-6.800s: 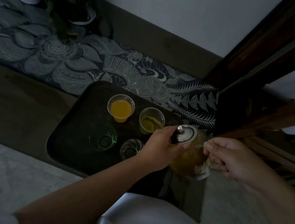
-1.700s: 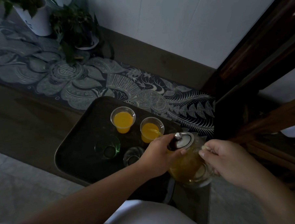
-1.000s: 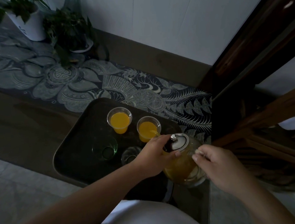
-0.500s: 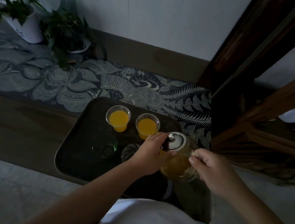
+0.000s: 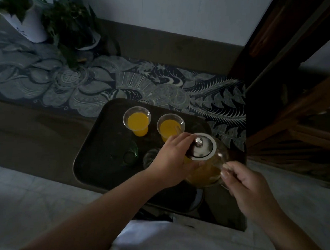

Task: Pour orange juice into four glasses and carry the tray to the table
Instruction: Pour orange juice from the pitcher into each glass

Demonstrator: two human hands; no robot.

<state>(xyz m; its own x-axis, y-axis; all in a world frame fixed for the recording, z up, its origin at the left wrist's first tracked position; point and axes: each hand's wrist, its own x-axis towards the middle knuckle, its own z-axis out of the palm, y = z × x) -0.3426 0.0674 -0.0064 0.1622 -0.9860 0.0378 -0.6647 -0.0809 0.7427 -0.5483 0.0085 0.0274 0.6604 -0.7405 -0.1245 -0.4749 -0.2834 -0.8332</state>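
Note:
A dark tray (image 5: pixel 93 150) lies on a low surface. Two clear glasses at its far side hold orange juice: the far left glass (image 5: pixel 137 120) and the far right glass (image 5: pixel 170 127). In front of them stand an empty green glass (image 5: pixel 126 155) and an empty clear glass (image 5: pixel 150 157), partly hidden by my wrist. A glass teapot (image 5: pixel 207 166) with a metal lid holds juice over the tray's right part. My left hand (image 5: pixel 173 158) presses on the lid's edge. My right hand (image 5: pixel 244 185) grips the teapot's handle.
A patterned blue-grey runner (image 5: pixel 79 87) lies behind the tray. Two potted plants (image 5: pixel 48 18) stand at the back left by the white wall. Dark wooden furniture (image 5: pixel 290 77) rises on the right. Pale floor tiles (image 5: pixel 35 202) lie in front.
The far right glass has filled with juice. The teapot has tipped back from it and moved slightly toward me, with both hands still on it.

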